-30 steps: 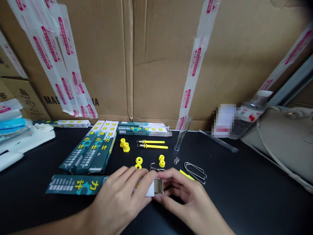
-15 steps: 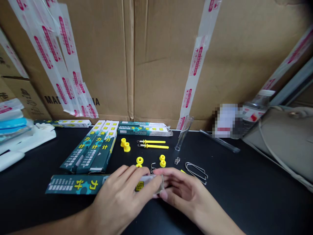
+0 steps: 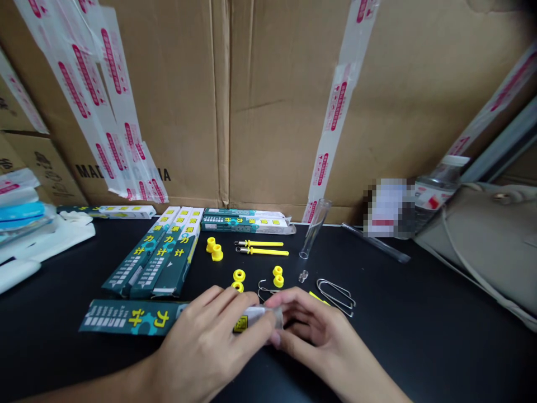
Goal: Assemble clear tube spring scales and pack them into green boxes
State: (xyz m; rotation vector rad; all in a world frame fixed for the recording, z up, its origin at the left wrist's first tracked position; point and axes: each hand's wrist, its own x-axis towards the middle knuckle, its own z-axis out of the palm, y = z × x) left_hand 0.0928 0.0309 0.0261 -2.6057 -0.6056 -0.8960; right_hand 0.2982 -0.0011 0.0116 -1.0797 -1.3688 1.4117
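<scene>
Long teal-and-white box is at the front of the worktop, left hand fingers wrapped round its white end. Right hand fingers are half-curled at the tip; can't tell if they're gripping. Wire hook and yellow rings crowd just behind; big carton walls off the back.

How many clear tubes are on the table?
2: one wider tube right of the yellow rods, one thinner tube lying near the bottle. Any under the left hand or right hand would be hidden.
</scene>
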